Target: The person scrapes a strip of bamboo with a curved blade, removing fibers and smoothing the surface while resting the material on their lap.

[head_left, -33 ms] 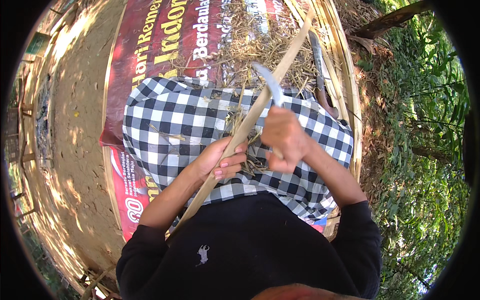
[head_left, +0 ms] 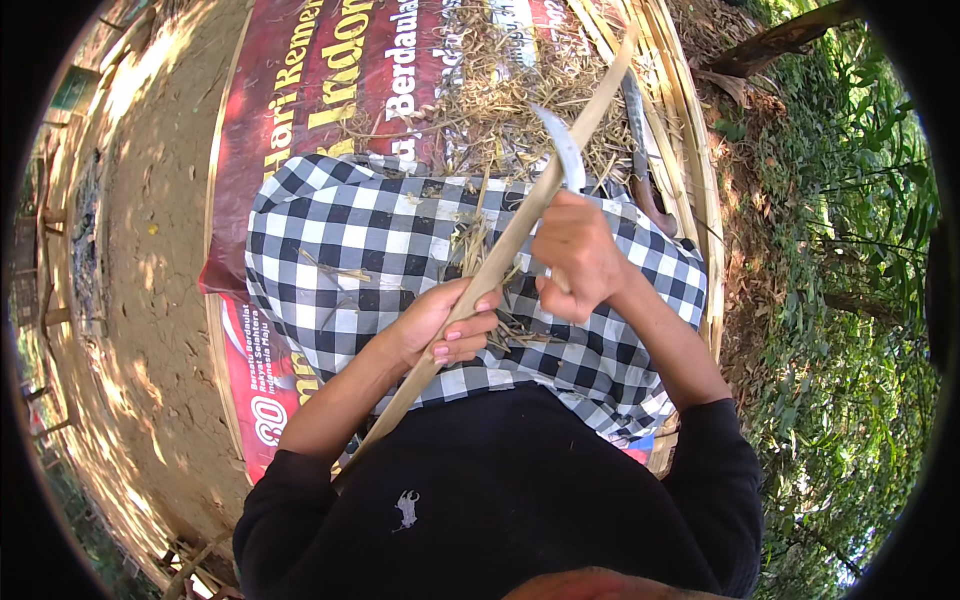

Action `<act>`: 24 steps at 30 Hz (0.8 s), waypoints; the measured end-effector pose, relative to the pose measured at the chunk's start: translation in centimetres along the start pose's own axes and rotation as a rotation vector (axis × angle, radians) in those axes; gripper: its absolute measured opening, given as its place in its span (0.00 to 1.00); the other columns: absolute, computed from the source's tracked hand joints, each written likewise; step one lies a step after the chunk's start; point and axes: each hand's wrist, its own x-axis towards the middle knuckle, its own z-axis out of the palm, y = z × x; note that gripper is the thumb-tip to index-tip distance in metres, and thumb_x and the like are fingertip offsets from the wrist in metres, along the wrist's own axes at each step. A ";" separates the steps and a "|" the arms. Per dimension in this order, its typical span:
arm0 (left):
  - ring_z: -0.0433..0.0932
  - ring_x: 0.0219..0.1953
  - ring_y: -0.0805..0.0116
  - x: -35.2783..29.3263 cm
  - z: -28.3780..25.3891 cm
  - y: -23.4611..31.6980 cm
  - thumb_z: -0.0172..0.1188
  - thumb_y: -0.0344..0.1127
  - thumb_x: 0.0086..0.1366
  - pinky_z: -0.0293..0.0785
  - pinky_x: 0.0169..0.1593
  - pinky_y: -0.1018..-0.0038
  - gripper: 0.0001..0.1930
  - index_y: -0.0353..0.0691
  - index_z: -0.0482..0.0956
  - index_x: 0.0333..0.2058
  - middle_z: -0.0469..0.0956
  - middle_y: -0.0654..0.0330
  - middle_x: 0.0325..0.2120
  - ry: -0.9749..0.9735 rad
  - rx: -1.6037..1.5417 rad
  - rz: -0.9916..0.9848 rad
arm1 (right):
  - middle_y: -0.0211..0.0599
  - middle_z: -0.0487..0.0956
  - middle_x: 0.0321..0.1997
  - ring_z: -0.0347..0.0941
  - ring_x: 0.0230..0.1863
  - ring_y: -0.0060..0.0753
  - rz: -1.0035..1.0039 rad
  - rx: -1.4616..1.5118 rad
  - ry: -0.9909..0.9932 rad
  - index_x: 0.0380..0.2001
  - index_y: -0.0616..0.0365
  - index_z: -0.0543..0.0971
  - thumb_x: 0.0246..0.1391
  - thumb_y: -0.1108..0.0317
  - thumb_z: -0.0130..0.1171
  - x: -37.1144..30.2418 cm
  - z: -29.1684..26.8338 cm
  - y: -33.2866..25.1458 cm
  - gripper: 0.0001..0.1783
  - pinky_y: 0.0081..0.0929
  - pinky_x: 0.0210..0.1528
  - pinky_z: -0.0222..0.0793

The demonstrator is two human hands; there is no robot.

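Observation:
A long pale wooden stick (head_left: 512, 238) runs slantwise from beside my body at the lower left to the far right. My left hand (head_left: 447, 325) is wrapped round its lower part, with the fingers curled over it. My right hand (head_left: 578, 258) is closed round the handle of a knife (head_left: 562, 148) with a curved, pointed metal blade. That blade lies against or just over the stick, beyond my left hand; contact cannot be made out. Under both hands a black-and-white checked cloth (head_left: 330, 235) covers my lap, and wood shavings (head_left: 515, 330) lie on it.
A red printed banner (head_left: 235, 215) covers the platform in front of me, strewn with more shavings (head_left: 490, 100). On the right a second bladed tool (head_left: 640, 150) with a dark handle rests near bamboo slats (head_left: 700, 190). Bare ground (head_left: 160, 300) lies left, green plants (head_left: 850, 300) right.
My right hand and the knife have moved a little away from me and to the right along the stick. The stick and my left hand have shifted slightly.

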 end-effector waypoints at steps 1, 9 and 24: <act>0.58 0.05 0.79 0.0 0.4 -0.3 0.32 0.47 0.78 0.55 0.06 0.82 0.19 0.46 0.65 0.30 0.58 0.70 0.09 -0.011 0.016 -0.028 | 0.34 0.63 0.11 0.60 0.16 0.43 0.016 -0.012 -0.003 0.07 0.52 0.63 0.18 0.61 0.54 -0.1 -0.2 -0.1 0.12 0.37 0.25 0.57; 0.57 0.10 0.81 -1.2 -0.4 0.4 0.26 0.62 0.76 0.58 0.10 0.83 0.32 0.45 0.65 0.61 0.61 0.67 0.23 -0.071 -0.075 0.179 | 0.33 0.61 0.11 0.60 0.17 0.43 0.111 -0.046 0.026 0.07 0.53 0.62 0.19 0.62 0.56 -2.0 -0.3 0.5 0.14 0.36 0.25 0.56; 0.61 0.04 0.78 0.3 1.4 2.3 0.32 0.53 0.79 0.58 0.06 0.83 0.24 0.40 0.66 0.35 0.60 0.69 0.10 0.400 0.479 0.382 | 0.31 0.61 0.12 0.60 0.18 0.37 -0.001 0.039 0.093 0.09 0.53 0.64 0.22 0.62 0.57 0.6 1.3 -5.7 0.13 0.33 0.25 0.56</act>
